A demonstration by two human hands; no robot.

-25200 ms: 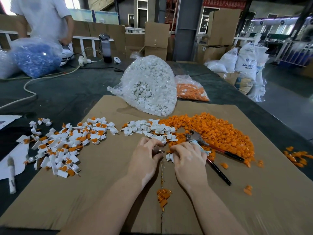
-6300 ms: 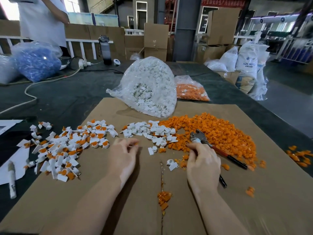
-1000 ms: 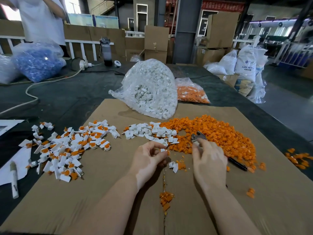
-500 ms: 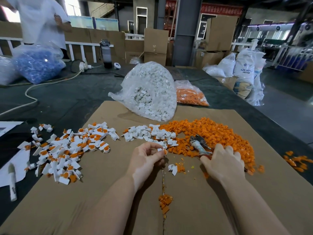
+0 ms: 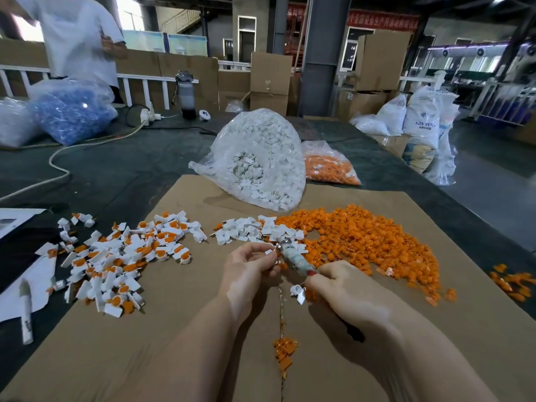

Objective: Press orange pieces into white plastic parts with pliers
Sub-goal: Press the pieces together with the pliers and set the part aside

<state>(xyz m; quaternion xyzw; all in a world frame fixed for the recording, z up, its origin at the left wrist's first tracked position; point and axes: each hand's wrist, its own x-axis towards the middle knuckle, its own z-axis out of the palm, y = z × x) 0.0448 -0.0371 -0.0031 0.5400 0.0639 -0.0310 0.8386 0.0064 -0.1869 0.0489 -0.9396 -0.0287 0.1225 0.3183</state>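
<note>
Gripping pliers [image 5: 293, 256] now raised to left hand [image 5: 249, 268], right hand [image 5: 342, 285], left pinching white part [image 5: 269, 251]

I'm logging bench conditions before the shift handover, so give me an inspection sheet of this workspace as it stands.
Surface: brown cardboard sheet on a dark table.
Job's things: loose orange pieces; loose white parts; finished pile on the left; pliers.
Clutter: marker on white paper; orange scraps along the cardboard seam.
Grippers: left hand pinches a white part at the plier tip; right hand grips the plier handles.
Cables: white cord runs to a power strip.
Surroundings: bags of white, orange and blue parts, cartons, a person standing far left.
</note>
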